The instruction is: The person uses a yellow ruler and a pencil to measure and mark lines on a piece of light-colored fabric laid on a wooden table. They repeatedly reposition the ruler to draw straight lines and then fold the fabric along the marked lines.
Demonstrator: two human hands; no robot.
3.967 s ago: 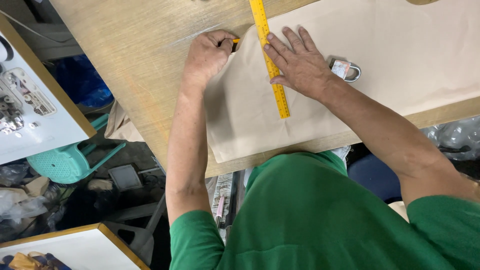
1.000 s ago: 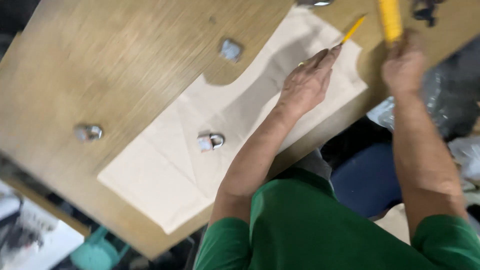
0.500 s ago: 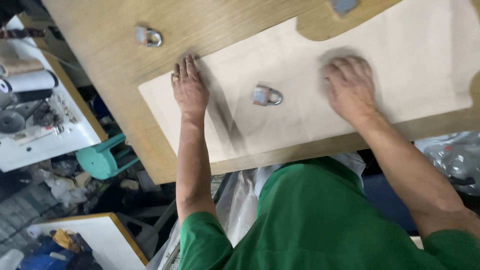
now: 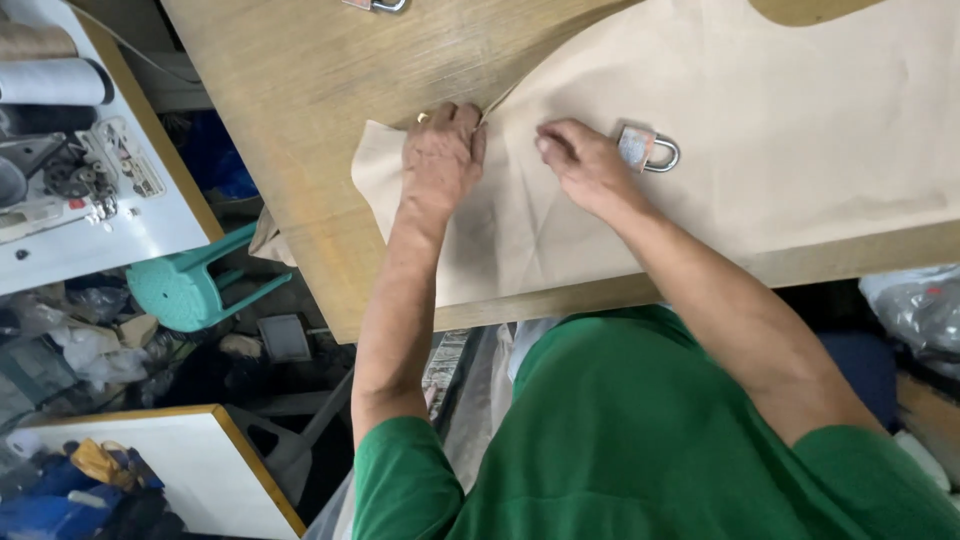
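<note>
A large sheet of beige paper [image 4: 760,130] lies flat on the wooden table, covering most of its right part. Its left edge is lifted a little and folded (a raised crease runs up from there). The far edge has a curved cut-out where the wood shows through.

A wooden table [image 4: 300,90] carries a beige fabric sheet [image 4: 760,130], weighted by a padlock [image 4: 648,149].
</note>
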